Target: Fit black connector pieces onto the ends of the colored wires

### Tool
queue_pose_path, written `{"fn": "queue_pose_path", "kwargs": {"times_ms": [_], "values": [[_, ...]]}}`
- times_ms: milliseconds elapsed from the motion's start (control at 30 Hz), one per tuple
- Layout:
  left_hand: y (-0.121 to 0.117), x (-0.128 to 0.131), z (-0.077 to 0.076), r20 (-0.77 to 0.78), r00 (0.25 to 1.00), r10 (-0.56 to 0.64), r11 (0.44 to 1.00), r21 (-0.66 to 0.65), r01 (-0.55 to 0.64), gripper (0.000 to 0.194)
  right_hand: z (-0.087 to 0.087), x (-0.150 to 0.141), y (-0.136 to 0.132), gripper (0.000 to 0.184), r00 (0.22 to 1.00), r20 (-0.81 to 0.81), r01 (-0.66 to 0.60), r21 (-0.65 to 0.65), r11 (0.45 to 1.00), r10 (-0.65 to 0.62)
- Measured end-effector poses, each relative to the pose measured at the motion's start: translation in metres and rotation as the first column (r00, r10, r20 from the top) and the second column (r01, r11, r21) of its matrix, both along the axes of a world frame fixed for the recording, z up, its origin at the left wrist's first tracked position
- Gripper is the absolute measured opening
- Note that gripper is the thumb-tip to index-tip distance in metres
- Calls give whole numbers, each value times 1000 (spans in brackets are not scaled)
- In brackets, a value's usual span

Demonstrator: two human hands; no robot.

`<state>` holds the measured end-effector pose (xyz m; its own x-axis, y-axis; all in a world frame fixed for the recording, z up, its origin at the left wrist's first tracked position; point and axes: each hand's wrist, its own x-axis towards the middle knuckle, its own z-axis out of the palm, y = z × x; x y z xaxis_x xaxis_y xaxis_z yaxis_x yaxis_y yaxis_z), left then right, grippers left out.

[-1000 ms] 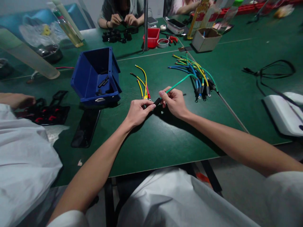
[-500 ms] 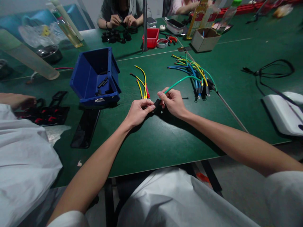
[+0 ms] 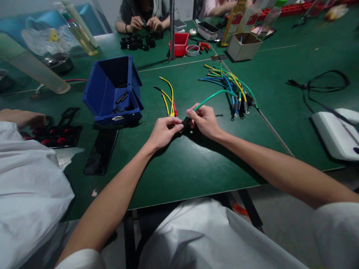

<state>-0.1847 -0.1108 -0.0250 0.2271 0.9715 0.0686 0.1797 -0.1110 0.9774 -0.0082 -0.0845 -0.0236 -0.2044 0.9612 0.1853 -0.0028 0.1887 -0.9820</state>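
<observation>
A green wire (image 3: 212, 96) arcs over the table, and my right hand (image 3: 206, 120) is closed on it near its left end. A short black sleeve (image 3: 185, 122) covers that end. My left hand (image 3: 167, 131) pinches the sleeve between thumb and fingertips, which hide part of it. Just beyond my left hand lie a few yellow wires (image 3: 171, 91) and a red piece (image 3: 175, 109). To the right of my right hand, a bundle of blue, yellow and green wires (image 3: 234, 84) with ring terminals rests on the table.
A blue bin (image 3: 108, 101) holding small black pieces stands left, with a black phone (image 3: 101, 152) in front. A white device (image 3: 333, 136) and black cord (image 3: 327, 87) lie right. A metal post (image 3: 172, 33) rises behind. Another person's sleeve (image 3: 30, 175) is at left; co-workers sit opposite.
</observation>
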Motion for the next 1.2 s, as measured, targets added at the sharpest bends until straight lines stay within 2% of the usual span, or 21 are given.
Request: {"fn": "queue_pose_path", "kwargs": {"times_ms": [267, 633, 767, 967, 1200], "values": [[2, -2, -2, 29, 1000, 6, 1000, -7, -6, 19, -5, 1, 3, 43, 997, -29, -66, 3, 998, 66], [4, -6, 4, 81, 996, 37, 998, -55, -33, 25, -1, 0, -4, 41, 993, -70, -95, -45, 994, 92], [5, -8, 4, 112, 993, 40, 997, -70, -33, 26, -4, -1, -1, 45, 980, -126, -159, -56, 986, 151], [3, -7, 7, 292, 956, 29, 974, -222, 38, 29, -7, 2, 5, 53, 928, -230, -318, -87, 944, 292], [5, -9, 9, 338, 941, -32, 953, -273, 130, 28, -4, 2, 4, 43, 929, -230, -322, -121, 939, 289]]}}
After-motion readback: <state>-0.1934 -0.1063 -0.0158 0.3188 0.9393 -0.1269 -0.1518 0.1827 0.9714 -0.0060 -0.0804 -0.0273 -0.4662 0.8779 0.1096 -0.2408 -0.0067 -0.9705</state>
